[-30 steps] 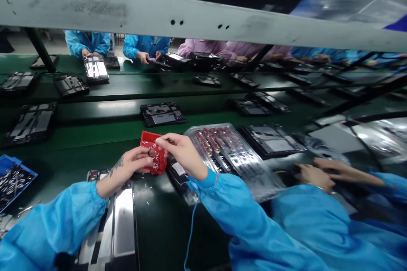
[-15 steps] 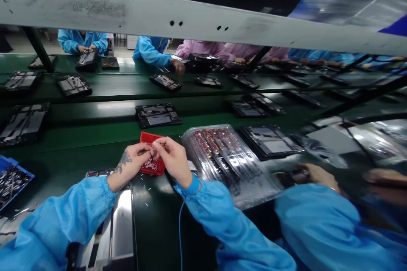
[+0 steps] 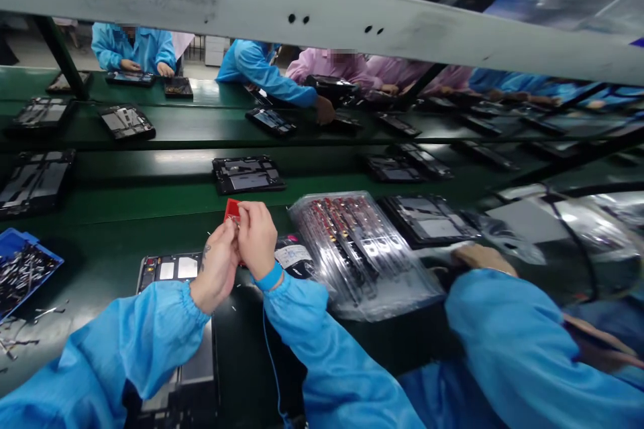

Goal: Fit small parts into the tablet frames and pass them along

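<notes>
My left hand [image 3: 220, 267] and my right hand [image 3: 256, 238] meet fingertip to fingertip in front of a small red tray [image 3: 232, 208]. Both have their fingers pinched together. Whatever is between them is too small or too hidden to name. Most of the tray is covered by my hands; only its far corner shows. Under my left forearm lies an opened tablet-like device [image 3: 198, 365], partly hidden by the sleeve, with bare metal and dark parts. A blue band with a cord [image 3: 272, 277] circles my right wrist.
To the left stands a blue tray [image 3: 56, 271] of small parts, some loose beside it. Right of my hands are a labelled black packet [image 3: 292, 256] and a clear plastic tray of circuit strips [image 3: 397, 288]. A co-worker's hand [image 3: 484, 258] is farther right. Opened devices [image 3: 249, 174] line the bench.
My hands have drawn closer together, hiding more of the red tray, and my right hand has turned more upright. Across the bench, a co-worker's arm has reached rightward. The view has shifted slightly.
</notes>
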`<state>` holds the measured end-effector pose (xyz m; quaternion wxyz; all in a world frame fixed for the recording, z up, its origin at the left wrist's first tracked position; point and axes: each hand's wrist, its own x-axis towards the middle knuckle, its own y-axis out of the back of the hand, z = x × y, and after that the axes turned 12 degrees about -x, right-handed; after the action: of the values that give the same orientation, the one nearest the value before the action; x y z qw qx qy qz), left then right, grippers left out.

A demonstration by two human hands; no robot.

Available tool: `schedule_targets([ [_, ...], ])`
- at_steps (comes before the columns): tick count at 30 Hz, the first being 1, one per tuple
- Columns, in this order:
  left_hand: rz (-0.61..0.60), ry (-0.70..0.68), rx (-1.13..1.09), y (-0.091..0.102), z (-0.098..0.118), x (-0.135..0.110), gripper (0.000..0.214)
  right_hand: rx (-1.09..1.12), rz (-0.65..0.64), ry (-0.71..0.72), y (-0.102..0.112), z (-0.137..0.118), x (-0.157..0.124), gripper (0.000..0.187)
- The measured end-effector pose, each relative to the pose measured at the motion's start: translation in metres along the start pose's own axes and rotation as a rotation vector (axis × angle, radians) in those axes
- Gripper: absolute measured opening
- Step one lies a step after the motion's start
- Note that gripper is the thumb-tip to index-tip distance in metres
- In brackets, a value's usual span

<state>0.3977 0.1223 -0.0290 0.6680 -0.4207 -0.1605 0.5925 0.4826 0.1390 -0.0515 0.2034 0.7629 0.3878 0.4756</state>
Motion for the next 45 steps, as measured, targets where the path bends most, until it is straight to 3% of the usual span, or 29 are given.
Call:
schedule_targets([
  [4,-0.065,0.051,-0.031,0.001,0.008,-0.005,0.035,0.239,0.027,-0.115,0.006,-0.004,0.005,0.023],
  [9,-0.094,0.020,0.089,-0.001,0.019,-0.001,0.033,0.473,-0.061,-0.256,0.020,-0.010,0.004,0.027],
  [16,-0.245,0.031,0.326,0.007,0.036,0.005,0.031,0.651,-0.379,-0.319,0.051,0.002,0.011,0.021],
  [20,-0.310,0.098,0.329,0.019,0.037,0.006,0.033,0.748,-0.352,-0.433,0.054,0.005,0.015,0.023],
  [23,-0.259,0.073,0.353,0.026,0.034,0.009,0.026,0.798,-0.343,-0.517,0.050,0.007,0.015,0.031],
  [25,-0.220,0.068,0.353,0.026,0.033,0.011,0.023,0.773,-0.267,-0.524,0.046,0.008,0.013,0.034],
  [27,-0.188,0.072,0.337,0.025,0.033,0.013,0.022,0.704,-0.199,-0.471,0.041,0.010,0.009,0.033],
  [31,-0.149,0.061,0.352,0.020,0.033,0.017,0.022,0.659,-0.270,-0.397,0.033,0.011,0.002,0.026],
  [33,-0.137,0.037,0.378,0.020,0.032,0.020,0.021,0.566,-0.198,-0.339,0.033,0.012,0.000,0.023],
  [36,-0.130,-0.016,0.443,0.024,0.030,0.025,0.018,0.229,-0.053,-0.007,0.036,0.015,-0.003,0.017],
  [39,-0.143,-0.093,0.559,0.028,0.029,0.029,0.012,-0.100,-0.033,0.355,0.037,0.017,-0.008,0.020],
  [41,-0.157,-0.152,0.649,0.030,0.030,0.031,0.008,-0.245,-0.033,0.480,0.036,0.019,-0.010,0.023],
  [45,-0.189,-0.246,0.791,0.030,0.036,0.029,0.011,-0.346,-0.119,0.588,0.032,0.024,-0.009,0.027],
])
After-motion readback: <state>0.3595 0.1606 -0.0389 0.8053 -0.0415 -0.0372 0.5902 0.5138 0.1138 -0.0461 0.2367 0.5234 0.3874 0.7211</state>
